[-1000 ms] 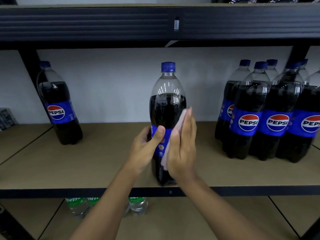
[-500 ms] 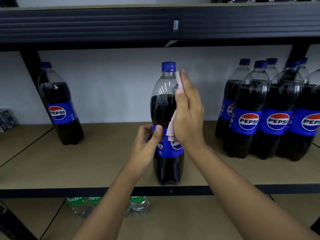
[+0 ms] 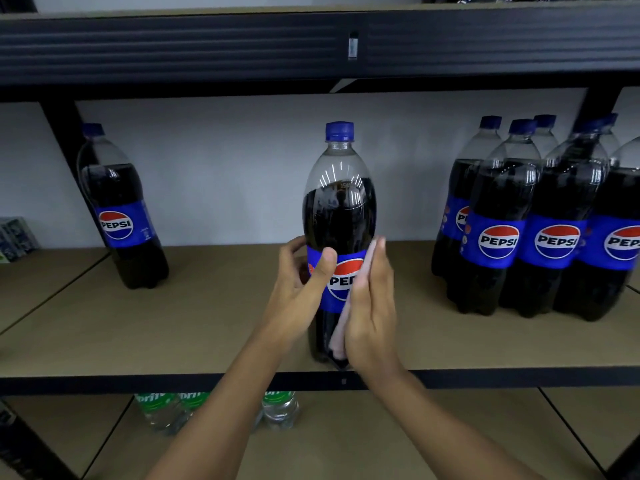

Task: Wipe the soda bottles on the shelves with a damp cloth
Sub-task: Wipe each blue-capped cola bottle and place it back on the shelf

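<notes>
A tall Pepsi bottle (image 3: 340,209) with a blue cap stands upright near the front edge of the middle shelf (image 3: 214,317). My left hand (image 3: 300,289) grips it around the blue label, thumb across the front. My right hand (image 3: 372,306) presses a pale pink cloth (image 3: 341,327) flat against the bottle's lower right side, fingers straight. The cloth hangs down to the bottle's base. A single Pepsi bottle (image 3: 121,209) stands at the left, and a cluster of several Pepsi bottles (image 3: 540,223) stands at the right.
The black beam of the upper shelf (image 3: 311,43) hangs just above the bottle caps. Black uprights (image 3: 62,140) stand at back left and back right. Green-labelled Sprite bottles (image 3: 173,407) sit on the shelf below. A small packet (image 3: 15,237) lies at the far left.
My right hand slid the cloth up to the bottle's neck, then back down to the label and lower body. My left hand kept its grip while the label turned to face me.
</notes>
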Available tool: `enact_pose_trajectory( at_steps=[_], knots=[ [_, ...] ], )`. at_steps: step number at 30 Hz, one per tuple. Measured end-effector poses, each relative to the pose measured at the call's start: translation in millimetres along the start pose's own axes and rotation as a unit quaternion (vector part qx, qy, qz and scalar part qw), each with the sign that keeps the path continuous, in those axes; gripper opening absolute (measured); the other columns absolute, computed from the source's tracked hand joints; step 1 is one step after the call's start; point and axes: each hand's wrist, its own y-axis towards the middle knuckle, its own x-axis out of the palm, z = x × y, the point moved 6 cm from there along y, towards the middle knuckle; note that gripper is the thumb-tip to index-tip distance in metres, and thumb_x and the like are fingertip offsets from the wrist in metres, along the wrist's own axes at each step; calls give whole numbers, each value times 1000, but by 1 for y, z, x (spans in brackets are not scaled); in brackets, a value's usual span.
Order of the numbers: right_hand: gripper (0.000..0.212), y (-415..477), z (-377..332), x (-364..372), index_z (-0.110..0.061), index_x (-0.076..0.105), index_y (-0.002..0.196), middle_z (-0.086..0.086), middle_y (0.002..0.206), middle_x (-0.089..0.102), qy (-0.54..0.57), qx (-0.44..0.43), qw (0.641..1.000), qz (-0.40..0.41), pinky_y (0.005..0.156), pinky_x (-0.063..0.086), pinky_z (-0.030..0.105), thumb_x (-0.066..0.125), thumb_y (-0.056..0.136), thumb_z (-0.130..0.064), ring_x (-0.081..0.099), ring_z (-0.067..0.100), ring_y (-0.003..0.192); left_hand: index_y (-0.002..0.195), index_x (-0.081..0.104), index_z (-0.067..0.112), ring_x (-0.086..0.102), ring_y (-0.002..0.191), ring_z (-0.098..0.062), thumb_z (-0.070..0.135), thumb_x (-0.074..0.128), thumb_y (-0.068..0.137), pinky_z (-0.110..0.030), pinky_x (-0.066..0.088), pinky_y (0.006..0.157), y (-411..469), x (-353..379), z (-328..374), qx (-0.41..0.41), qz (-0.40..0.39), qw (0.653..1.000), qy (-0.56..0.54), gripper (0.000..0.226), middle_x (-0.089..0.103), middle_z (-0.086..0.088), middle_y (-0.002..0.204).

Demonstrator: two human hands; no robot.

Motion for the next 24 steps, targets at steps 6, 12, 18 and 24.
enact_pose_trajectory(
  at_steps=[6, 12, 18, 24],
  knots=[
    [46, 88, -59, -9, -26, 33, 157, -14, 159, 36, 39, -34, 998, 31, 121, 23, 17, 31, 112, -20, 28, -9, 147, 119, 56, 34, 65, 97, 17, 62, 49, 83, -5, 46, 79, 3, -1, 0, -9, -13, 1000, 20, 46, 73, 32, 99],
    [51, 21, -16, 0, -43, 10, 157, -34, 162, 12, -17, -50, 998, 38, 124, 14, 17, 27, 113, -22, 14, 0, 155, 126, 56, 27, 69, 88, 13, 58, 49, 86, -6, 49, 72, -1, -1, 8, -7, -25, 1000, -5, 51, 75, 23, 93],
    [46, -37, 23, -1, -52, 12, 151, -54, 148, 15, -3, 40, 999, -27, 107, 20, -2, 28, 110, -38, 19, -21, 142, 152, 24, 48, 67, 110, 5, 67, 53, 81, -22, 57, 88, 5, -3, 13, -8, -59, 998, 6, 79, 61, 13, 131],
    [46, 28, -33, -8, -41, 13, 154, -32, 149, 24, 10, -1, 1000, 16, 106, 20, -1, 27, 112, -27, 24, -22, 138, 152, 34, 43, 68, 116, -6, 68, 58, 91, -44, 55, 104, 0, -7, 16, 25, -72, 997, -2, 70, 68, 14, 129]
  ],
)
